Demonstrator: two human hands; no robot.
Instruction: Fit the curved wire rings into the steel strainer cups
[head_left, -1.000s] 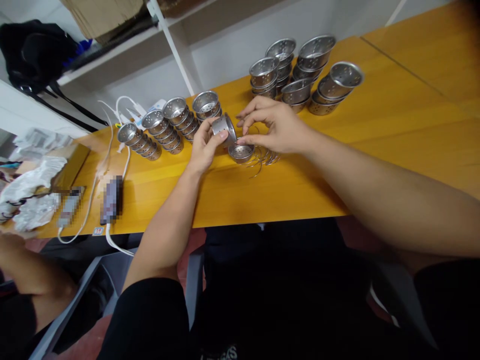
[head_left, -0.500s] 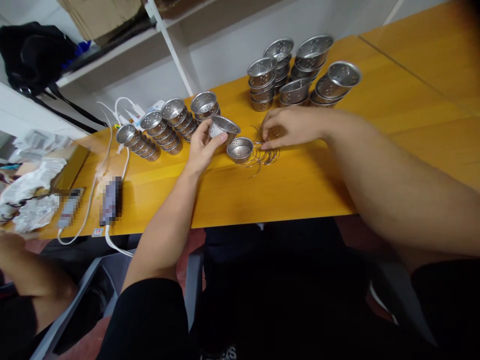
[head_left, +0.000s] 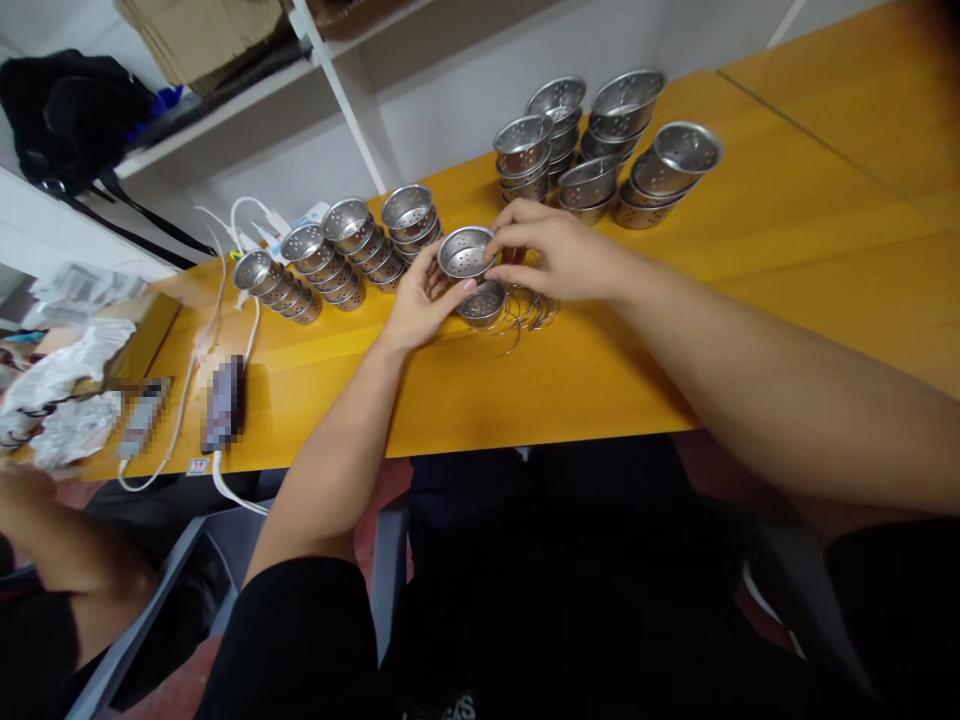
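My left hand (head_left: 420,302) grips a perforated metal strainer basket (head_left: 466,254) by its left side, thumb in front, tilted so the holed bottom shows. At its right rim, the fingers of my right hand (head_left: 551,250) are pinched together; whatever lies between them is too small to make out. A second strainer basket (head_left: 482,304) stands on the table just below the held one, which partly covers it. Several thin curved wires (head_left: 534,312) lie in a loose pile beside it, partly under my right hand.
Stacked strainer baskets (head_left: 351,225) stand in a row on the left, with more stacks (head_left: 626,105) at the back right. White cables (head_left: 180,420) and two blurred devices lie left on the table (head_left: 480,405). A co-worker's arm (head_left: 67,540) shows at the lower left.
My right hand has moved left from the wire pile to the basket's rim. My left hand has turned the basket more upright and shifted it slightly right, over the standing one.
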